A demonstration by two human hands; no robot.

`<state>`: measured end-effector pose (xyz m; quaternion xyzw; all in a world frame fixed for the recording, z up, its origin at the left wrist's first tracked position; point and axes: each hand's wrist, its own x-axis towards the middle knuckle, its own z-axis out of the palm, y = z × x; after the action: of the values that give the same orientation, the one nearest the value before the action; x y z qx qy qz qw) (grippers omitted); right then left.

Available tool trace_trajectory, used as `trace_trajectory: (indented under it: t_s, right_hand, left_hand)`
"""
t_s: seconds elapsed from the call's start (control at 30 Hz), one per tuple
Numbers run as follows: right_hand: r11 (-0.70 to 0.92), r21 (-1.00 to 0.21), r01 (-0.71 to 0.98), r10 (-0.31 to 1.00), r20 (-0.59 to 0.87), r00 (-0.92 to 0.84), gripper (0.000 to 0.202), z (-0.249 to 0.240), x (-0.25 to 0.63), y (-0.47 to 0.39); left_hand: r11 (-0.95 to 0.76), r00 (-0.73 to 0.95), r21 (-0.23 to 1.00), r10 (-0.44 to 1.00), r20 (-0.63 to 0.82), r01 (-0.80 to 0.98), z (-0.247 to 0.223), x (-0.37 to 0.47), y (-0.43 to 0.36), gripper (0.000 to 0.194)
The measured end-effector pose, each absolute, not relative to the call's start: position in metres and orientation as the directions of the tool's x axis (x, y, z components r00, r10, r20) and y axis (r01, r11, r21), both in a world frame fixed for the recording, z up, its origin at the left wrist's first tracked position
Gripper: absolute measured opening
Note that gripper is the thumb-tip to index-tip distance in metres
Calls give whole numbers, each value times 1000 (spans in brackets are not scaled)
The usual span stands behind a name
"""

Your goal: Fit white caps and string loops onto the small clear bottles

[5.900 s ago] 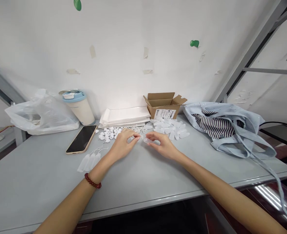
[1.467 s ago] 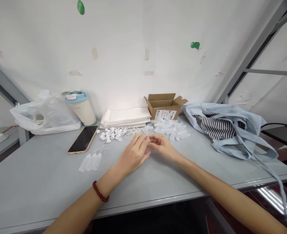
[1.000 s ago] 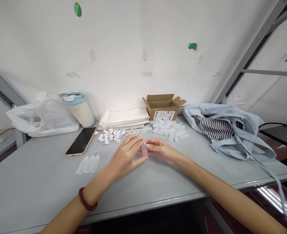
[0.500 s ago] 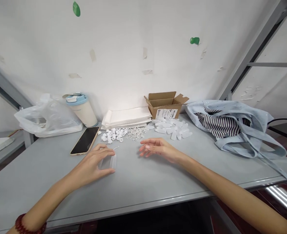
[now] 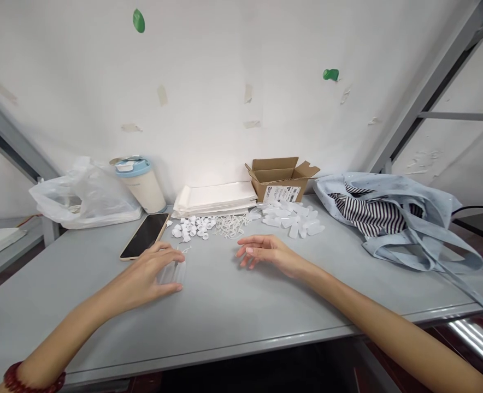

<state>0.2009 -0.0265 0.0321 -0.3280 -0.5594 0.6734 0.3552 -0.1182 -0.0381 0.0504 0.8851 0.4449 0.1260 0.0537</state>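
My left hand (image 5: 149, 275) rests on the grey table beside the phone. Its thumb and fingers curve round the two ends of several clear plastic tubes (image 5: 171, 273) lying side by side; the palm hides part of them. A thin white strand (image 5: 186, 249) pokes out past the fingertips. My right hand (image 5: 268, 252) hovers over the table with fingers loosely bent and apart, holding nothing. In front of it lie small white caps (image 5: 192, 226), a heap of thin white strands (image 5: 230, 225) and a pile of translucent plastic tubes (image 5: 296, 219).
A phone (image 5: 145, 234) lies beyond my left hand. Along the wall stand a plastic bag (image 5: 88, 196), a tumbler (image 5: 143, 188), stacked white sheets (image 5: 215, 199) and a cardboard box (image 5: 282, 183). A light-blue cloth bag (image 5: 438, 204) fills the right, its strap over the table edge (image 5: 389, 319).
My left hand has slid a little to the left, and the clear tubes in it have gone along. My right hand has stayed nearly in place. The view has shifted slightly.
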Motion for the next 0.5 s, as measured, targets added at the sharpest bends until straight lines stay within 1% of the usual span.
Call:
trace_trajectory:
  t_s: [0.33, 0.5]
  right_hand:
    - [-109, -986, -124, 854, -29, -520, 39, 31, 201, -26]
    - [-116, -986, -123, 859, -37, -511, 37, 32, 201, -26]
  left_hand:
    - [-608, 578, 215, 793, 191, 764, 50, -121, -38, 33]
    - [-618, 583, 195, 785, 210, 762, 50, -121, -37, 32]
